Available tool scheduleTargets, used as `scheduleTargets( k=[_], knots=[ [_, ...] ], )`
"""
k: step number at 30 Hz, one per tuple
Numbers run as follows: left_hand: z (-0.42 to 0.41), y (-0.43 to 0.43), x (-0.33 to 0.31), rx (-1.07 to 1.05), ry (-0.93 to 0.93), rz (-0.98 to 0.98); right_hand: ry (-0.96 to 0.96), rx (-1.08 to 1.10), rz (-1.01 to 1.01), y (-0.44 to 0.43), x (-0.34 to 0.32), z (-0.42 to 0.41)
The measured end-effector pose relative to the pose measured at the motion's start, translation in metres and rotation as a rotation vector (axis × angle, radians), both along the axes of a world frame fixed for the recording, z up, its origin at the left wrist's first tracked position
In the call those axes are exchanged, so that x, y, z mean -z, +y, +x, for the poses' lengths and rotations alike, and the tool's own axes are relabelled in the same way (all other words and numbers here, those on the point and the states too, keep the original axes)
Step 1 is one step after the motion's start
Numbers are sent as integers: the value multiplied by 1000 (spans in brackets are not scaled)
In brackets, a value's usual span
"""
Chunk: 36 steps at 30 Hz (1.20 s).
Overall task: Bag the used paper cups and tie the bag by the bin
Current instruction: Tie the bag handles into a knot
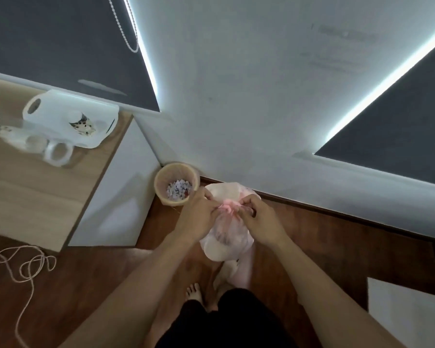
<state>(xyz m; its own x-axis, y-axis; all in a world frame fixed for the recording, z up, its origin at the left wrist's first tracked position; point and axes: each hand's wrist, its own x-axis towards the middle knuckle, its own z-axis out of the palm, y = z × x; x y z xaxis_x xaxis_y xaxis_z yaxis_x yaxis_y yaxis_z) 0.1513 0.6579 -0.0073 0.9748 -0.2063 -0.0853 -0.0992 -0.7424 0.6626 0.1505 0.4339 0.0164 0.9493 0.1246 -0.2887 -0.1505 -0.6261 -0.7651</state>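
Dark wood floor [312, 237] at a white wall corner. One translucent plastic bag [226, 239], just right of one round bin [177, 164] holding paper scraps. Two hands: left hand [199, 214] and right hand [259, 222] both pinching the bag's gathered pink neck [227, 208], fingers curled tight. One loose cord [28, 267] coiled on the floor far left; one toilet-roll pack [70, 116] on the desk [35, 197].

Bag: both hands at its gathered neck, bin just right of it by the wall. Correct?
Not quite. The head view shows the bin just left of the bag, not right, by the wall. The left hand and right hand both pinch its gathered neck.
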Motion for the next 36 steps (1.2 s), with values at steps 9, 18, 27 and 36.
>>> scheduleTargets(
  k=[9, 18, 27, 36],
  knots=[
    [76, 12, 56, -268, 99, -48, 190, -127, -3, 13, 72, 111],
    [139, 26, 194, -296, 238, -96, 413, -62, -4, 37, 192, 181],
    [169, 21, 396, -350, 431, -182, 545, 12, -70, 47, 373, 204],
    [199, 19, 507, -319, 482, -212, 509, 48, -127, 52, 484, 226]
  ],
)
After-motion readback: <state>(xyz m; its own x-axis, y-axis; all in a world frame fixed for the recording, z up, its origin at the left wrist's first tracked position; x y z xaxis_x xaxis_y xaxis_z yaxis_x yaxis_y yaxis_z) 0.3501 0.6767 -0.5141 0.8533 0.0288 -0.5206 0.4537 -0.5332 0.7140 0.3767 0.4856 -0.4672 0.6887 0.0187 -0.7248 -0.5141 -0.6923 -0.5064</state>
